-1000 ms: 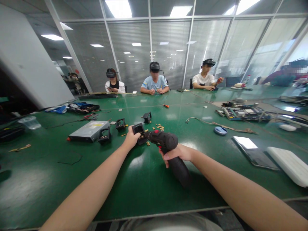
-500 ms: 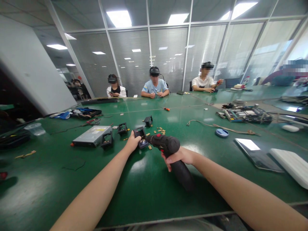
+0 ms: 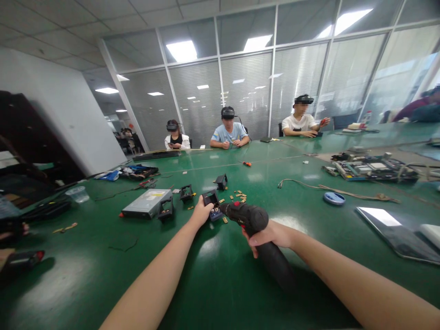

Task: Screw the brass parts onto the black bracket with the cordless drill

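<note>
My right hand (image 3: 271,234) is wrapped round the grip of a black electric screwdriver (image 3: 252,219), whose nose points left into a small black box-shaped part (image 3: 211,201). My left hand (image 3: 201,213) grips that part from the left and holds it on the green table (image 3: 220,270). Several small gold-coloured metal pieces (image 3: 239,196) lie just beyond the part. Two more black parts (image 3: 186,192) (image 3: 221,180) stand further back.
A grey flat drive unit (image 3: 147,204) lies to the left with another black part (image 3: 165,211) against it. A circuit board (image 3: 373,167), a cable (image 3: 330,188), a blue disc (image 3: 334,198) and a tablet (image 3: 395,229) sit to the right. Three people sit at the far edge.
The view has turned left and tilted up, so everything sits further right in the picture. Both hands keep the same hold on the screwdriver and the black part.
</note>
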Demonstrator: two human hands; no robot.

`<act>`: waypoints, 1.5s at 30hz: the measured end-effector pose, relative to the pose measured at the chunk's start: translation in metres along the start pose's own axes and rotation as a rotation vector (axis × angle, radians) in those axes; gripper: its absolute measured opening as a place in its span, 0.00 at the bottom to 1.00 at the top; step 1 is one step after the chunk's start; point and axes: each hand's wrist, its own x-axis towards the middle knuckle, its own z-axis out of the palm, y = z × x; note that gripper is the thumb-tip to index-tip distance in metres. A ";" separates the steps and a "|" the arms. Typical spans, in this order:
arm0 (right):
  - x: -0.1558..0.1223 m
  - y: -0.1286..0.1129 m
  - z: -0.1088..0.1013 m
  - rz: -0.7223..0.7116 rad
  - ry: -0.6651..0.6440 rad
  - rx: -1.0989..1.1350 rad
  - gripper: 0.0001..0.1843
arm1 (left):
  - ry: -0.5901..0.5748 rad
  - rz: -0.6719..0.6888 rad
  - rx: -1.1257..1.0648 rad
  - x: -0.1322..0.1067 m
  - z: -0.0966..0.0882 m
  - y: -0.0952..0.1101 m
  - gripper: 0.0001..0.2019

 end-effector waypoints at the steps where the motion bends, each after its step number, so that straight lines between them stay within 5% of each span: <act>1: 0.000 0.001 -0.001 -0.002 -0.007 0.000 0.22 | 0.000 0.002 0.000 0.000 0.000 0.000 0.16; 45: -0.003 -0.003 -0.001 0.000 -0.004 -0.072 0.22 | 0.032 0.001 -0.039 -0.003 0.006 0.006 0.20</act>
